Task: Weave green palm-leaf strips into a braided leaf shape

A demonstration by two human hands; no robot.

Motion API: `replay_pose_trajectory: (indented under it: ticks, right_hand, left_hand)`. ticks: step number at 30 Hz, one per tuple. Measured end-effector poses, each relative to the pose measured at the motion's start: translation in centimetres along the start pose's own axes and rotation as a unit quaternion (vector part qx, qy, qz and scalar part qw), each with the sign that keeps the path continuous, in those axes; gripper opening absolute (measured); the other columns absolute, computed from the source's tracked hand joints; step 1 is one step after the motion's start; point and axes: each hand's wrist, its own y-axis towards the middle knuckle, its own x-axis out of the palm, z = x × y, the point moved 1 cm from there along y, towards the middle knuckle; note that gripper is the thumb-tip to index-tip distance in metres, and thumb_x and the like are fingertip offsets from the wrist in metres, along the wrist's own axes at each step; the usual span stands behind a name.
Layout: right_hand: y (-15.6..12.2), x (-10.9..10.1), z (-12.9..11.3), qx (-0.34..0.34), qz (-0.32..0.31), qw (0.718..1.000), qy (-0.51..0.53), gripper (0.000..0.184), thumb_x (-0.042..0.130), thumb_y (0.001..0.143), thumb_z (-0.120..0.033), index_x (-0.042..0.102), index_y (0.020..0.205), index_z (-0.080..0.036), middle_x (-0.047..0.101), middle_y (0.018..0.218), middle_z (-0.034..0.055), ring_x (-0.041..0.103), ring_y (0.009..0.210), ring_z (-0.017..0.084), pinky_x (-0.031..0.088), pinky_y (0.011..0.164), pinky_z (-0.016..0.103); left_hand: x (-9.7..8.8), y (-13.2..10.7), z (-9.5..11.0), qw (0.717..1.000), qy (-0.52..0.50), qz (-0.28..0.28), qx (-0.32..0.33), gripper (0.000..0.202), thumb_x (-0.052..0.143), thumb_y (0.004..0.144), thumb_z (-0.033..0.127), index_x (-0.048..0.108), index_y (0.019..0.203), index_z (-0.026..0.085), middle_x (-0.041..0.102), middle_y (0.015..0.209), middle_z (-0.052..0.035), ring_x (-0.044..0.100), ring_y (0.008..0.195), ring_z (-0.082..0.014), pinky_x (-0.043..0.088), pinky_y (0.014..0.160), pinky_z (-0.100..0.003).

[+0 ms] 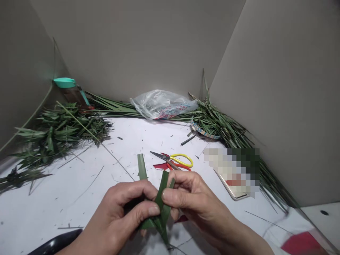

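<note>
Green leaf strips (162,203) are folded together between my two hands, low in the middle of the view. My left hand (127,209) pinches the folded part, thumb on top. One strip end sticks up behind its knuckles. With thumb and forefinger, my right hand (188,196) grips the upper part of the strips, where one short end stands up. The lower tip of the folded leaf points down between the hands. Just beyond my fingers lie scissors (172,159) with one yellow and one red handle, blades apart, over a dark red piece (160,165).
Finished-looking leaf pieces (63,131) heap at left, near a bottle with a turquoise lid (64,83). A clear plastic bag (159,102) lies on long leaves at the back. At right are a leaf bundle (225,124), a round tray (203,132) and a phone (233,189).
</note>
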Motion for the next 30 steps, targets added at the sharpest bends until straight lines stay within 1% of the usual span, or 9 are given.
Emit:
replay_pose_trajectory:
  ticks: [3, 7, 10, 12, 16, 21, 26, 28, 30]
  right_hand:
    - [0.7, -0.8, 0.6, -0.005, -0.023, 1.0, -0.005, 0.023, 0.071, 0.084, -0.031, 0.061, 0.071, -0.014, 0.058, 0.059, -0.0018, 0.05, 0.053, 0.008, 0.036, 0.054, 0.021]
    - [1.5, -2.0, 0.8, -0.025, -0.038, 0.999, -0.007, 0.03, 0.062, 0.091, -0.037, 0.061, 0.071, -0.015, 0.056, 0.06, -0.0017, 0.051, 0.058, 0.011, 0.039, 0.061, 0.024]
    - [1.6, -2.7, 0.5, -0.03, -0.024, 0.998, -0.039, 0.028, 0.064, 0.091, -0.036, 0.063, 0.073, -0.015, 0.056, 0.062, -0.0023, 0.05, 0.061, 0.011, 0.038, 0.063, 0.025]
    - [1.6, -2.9, 0.2, -0.028, -0.012, 0.997, -0.072, 0.025, 0.063, 0.092, -0.034, 0.063, 0.075, -0.016, 0.055, 0.061, -0.0036, 0.049, 0.059, 0.01, 0.037, 0.061, 0.024]
    - [1.3, -2.8, -0.1, -0.015, 0.014, 0.995, -0.099, 0.023, 0.06, 0.092, -0.029, 0.06, 0.072, -0.017, 0.054, 0.058, -0.0051, 0.052, 0.057, 0.009, 0.042, 0.059, 0.022]
    - [1.5, -2.6, -0.1, 0.021, 0.054, 0.996, -0.068, 0.023, 0.061, 0.09, -0.024, 0.06, 0.067, -0.018, 0.057, 0.057, -0.0062, 0.055, 0.054, 0.007, 0.046, 0.056, 0.018]
    - [2.1, -2.9, 0.4, 0.056, 0.031, 0.998, -0.023, 0.034, 0.056, 0.091, -0.018, 0.059, 0.057, -0.017, 0.058, 0.056, -0.0043, 0.057, 0.054, 0.008, 0.046, 0.055, 0.017]
    - [2.2, -3.2, 0.7, 0.06, 0.023, 0.998, 0.008, 0.029, 0.057, 0.092, -0.016, 0.061, 0.062, -0.017, 0.058, 0.055, -0.0053, 0.056, 0.053, 0.007, 0.045, 0.055, 0.016]
    - [2.2, -3.4, 1.0, 0.06, 0.018, 0.997, 0.039, 0.02, 0.057, 0.093, -0.016, 0.063, 0.074, -0.017, 0.06, 0.056, -0.0066, 0.056, 0.053, 0.006, 0.045, 0.055, 0.014]
  left_hand:
    - [-0.2, 0.4, -0.5, 0.999, -0.037, -0.006, -0.026, 0.009, 0.068, 0.084, 0.021, 0.074, 0.078, 0.021, 0.071, 0.07, 0.0008, 0.05, 0.05, -0.0077, 0.037, 0.042, -0.013]
    - [0.0, 1.2, -0.8, 0.991, -0.107, -0.016, -0.085, 0.006, 0.071, 0.082, 0.022, 0.076, 0.08, 0.02, 0.069, 0.069, -0.0003, 0.048, 0.049, -0.007, 0.036, 0.042, -0.013]
    - [0.3, 1.5, -0.9, 0.981, -0.132, 0.015, -0.139, 0.011, 0.075, 0.079, 0.027, 0.073, 0.072, 0.019, 0.063, 0.059, 0.0007, 0.044, 0.045, -0.0064, 0.035, 0.042, -0.013]
    - [0.4, 1.6, -1.1, 0.976, -0.131, 0.038, -0.168, 0.017, 0.076, 0.078, 0.033, 0.072, 0.07, 0.019, 0.061, 0.057, 0.0, 0.045, 0.045, -0.0069, 0.036, 0.042, -0.014]
    - [0.3, 1.6, -2.1, 0.976, -0.13, 0.026, -0.174, 0.025, 0.072, 0.082, 0.043, 0.073, 0.072, 0.02, 0.063, 0.061, -0.0023, 0.048, 0.047, -0.0084, 0.038, 0.043, -0.015]
    - [0.1, 1.6, -3.5, 0.975, -0.121, 0.032, -0.181, 0.023, 0.074, 0.08, 0.043, 0.072, 0.073, 0.021, 0.063, 0.059, -0.0013, 0.046, 0.046, -0.0085, 0.038, 0.042, -0.016]
    - [0.5, 2.0, -3.5, 0.966, -0.127, 0.055, -0.22, 0.028, 0.077, 0.075, 0.046, 0.071, 0.068, 0.019, 0.056, 0.054, -0.001, 0.042, 0.046, -0.0087, 0.033, 0.042, -0.016]
    - [0.5, 2.0, -3.3, 0.96, -0.133, 0.059, -0.238, 0.029, 0.077, 0.074, 0.047, 0.071, 0.067, 0.019, 0.055, 0.054, -0.0013, 0.043, 0.047, -0.0092, 0.033, 0.043, -0.017]
    - [0.6, 2.0, -3.3, 0.958, -0.137, 0.056, -0.246, 0.03, 0.077, 0.074, 0.047, 0.07, 0.067, 0.019, 0.057, 0.055, -0.0016, 0.043, 0.047, -0.0094, 0.034, 0.045, -0.019]
